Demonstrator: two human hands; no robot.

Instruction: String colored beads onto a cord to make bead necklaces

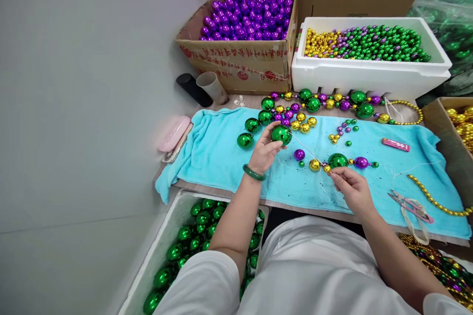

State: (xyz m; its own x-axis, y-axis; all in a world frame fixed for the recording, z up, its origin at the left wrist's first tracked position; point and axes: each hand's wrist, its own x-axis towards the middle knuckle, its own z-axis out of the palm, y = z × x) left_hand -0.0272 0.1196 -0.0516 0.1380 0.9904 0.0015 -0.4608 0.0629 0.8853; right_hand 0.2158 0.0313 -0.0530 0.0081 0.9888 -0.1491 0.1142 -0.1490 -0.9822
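My left hand (263, 150) grips a large shiny green ball (281, 134) above the turquoise towel (218, 152). A thin needle or thread (306, 150) runs from that ball to my right hand (351, 186), whose fingers pinch its end. Just beyond my right hand lie strung beads: a small gold bead (314, 164), a green ball (337, 160) and a purple bead (361, 162). A loose purple bead (299, 154) lies between my hands. A green bangle (253, 173) circles my left wrist.
A cardboard box of purple balls (247, 15) and a white foam box of gold and green beads (369, 44) stand behind. A finished bead string (321, 101) lies along the towel's far edge. Scissors (410, 204), a pink lighter (395, 144), a bin of green balls (192, 241).
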